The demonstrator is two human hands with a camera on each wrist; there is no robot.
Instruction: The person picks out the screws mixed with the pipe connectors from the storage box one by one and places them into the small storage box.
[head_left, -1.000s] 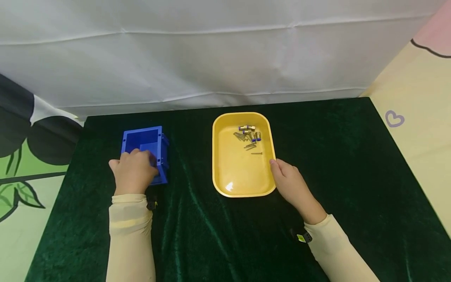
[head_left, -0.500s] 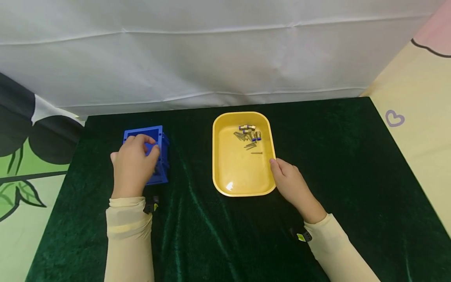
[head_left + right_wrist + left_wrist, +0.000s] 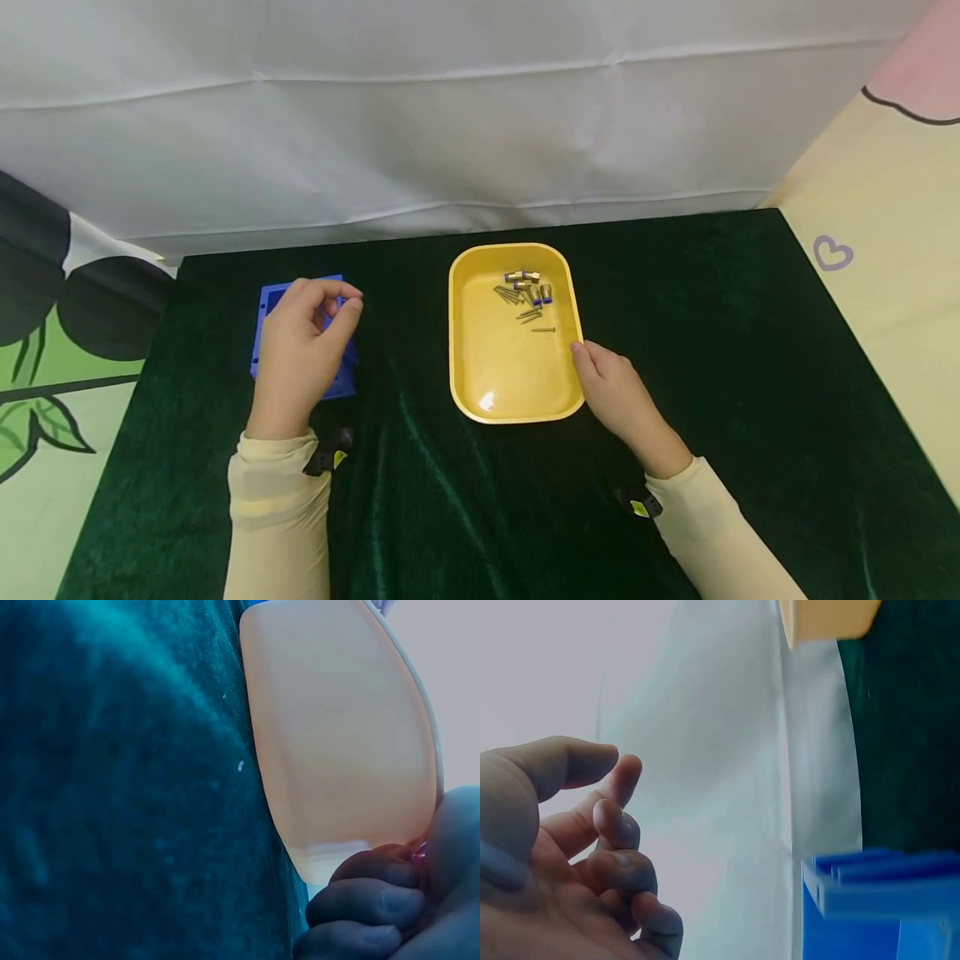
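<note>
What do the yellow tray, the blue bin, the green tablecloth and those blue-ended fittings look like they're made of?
Yellow tray: probably plastic, glossy; a highlight shines on its floor.
Blue bin: likely plastic, smooth; even colour, straight edges.
Green tablecloth: velvet-like fabric, soft sheen; creases catch light.
Fittings: apparently brass-coloured metal, shiny; the blue ends might be plastic, too small to tell.
</note>
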